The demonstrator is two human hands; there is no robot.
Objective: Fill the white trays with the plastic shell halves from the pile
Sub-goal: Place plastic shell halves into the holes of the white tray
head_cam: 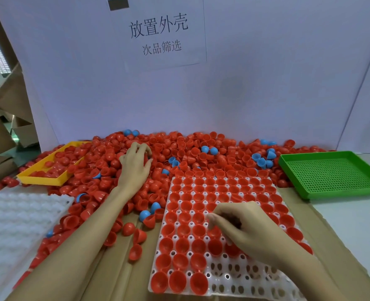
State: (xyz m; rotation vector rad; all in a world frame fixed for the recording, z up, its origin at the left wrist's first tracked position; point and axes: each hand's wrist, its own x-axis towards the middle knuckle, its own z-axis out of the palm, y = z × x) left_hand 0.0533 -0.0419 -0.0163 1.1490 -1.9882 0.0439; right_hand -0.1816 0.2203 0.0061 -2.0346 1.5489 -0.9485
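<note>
Reaching into the pile (179,148) of glossy red and blue plastic shell halves, the left hand (135,164) is lying palm down with fingers curled into the shells; whether it is gripping one cannot be told. The right hand (242,224) is hovering over the moulded white tray (234,276), fingertips bunched downward at a pocket, their contents hidden. Red halves (176,279) are sitting cup-up in most round pockets; the near right pockets are showing bare perforated plastic. A dimpled white tray stack (17,220) is lying left, a yellow tray (49,180) holding shells behind it, a perforated green tray (333,177) right.
</note>
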